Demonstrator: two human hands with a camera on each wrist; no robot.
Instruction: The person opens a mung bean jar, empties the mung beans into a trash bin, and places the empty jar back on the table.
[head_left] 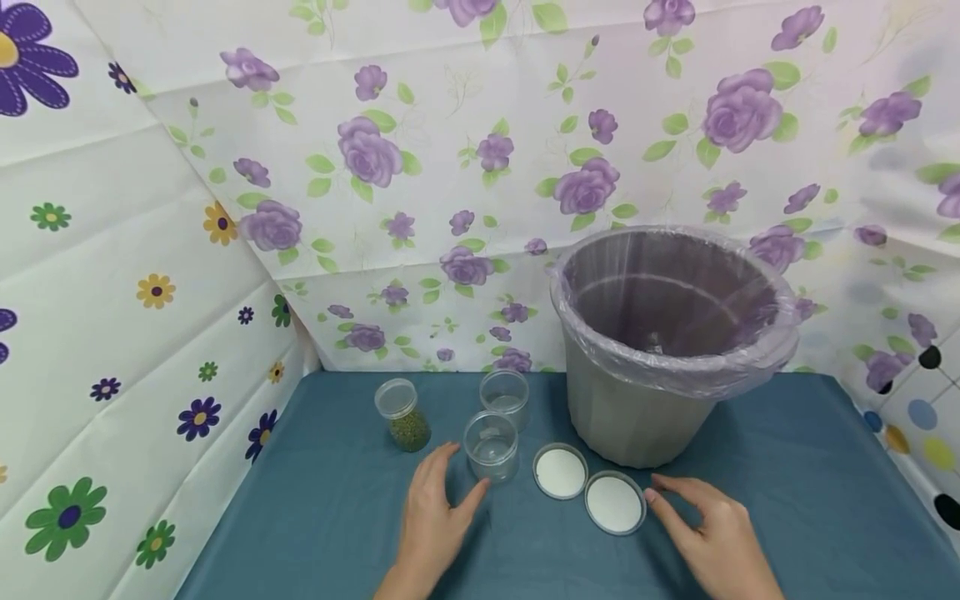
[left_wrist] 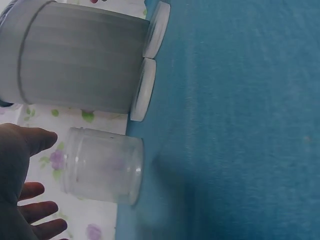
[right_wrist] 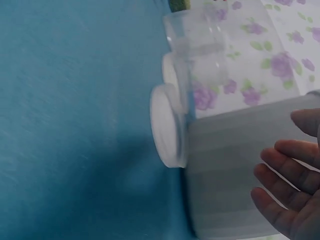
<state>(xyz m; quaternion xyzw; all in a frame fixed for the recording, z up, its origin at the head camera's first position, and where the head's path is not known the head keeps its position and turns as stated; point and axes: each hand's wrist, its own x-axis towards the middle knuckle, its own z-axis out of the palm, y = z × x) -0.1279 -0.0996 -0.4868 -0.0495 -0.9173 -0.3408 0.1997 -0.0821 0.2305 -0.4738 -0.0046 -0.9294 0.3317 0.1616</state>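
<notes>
My left hand (head_left: 435,510) is beside the nearer clear plastic jar (head_left: 491,458), thumb and fingers spread at its left and front with nothing held. In the left wrist view the fingertips stand apart from that jar (left_wrist: 105,165). Right behind it is a second clear jar (head_left: 505,390); neither wears a lid. Two round lids (head_left: 560,472) with white insides lie side by side on the table. My right hand (head_left: 708,533) hovers just right of the nearer lid (head_left: 615,503), holding nothing; the right wrist view shows its fingers loosely bent and spread.
A third jar (head_left: 409,429), partly filled with small green beans or grains, stands at the back left. The large grey bin (head_left: 637,408), lined with a clear bag, occupies the back right behind the lids. Flowered sheets (head_left: 465,183) enclose the blue-covered table (head_left: 300,533).
</notes>
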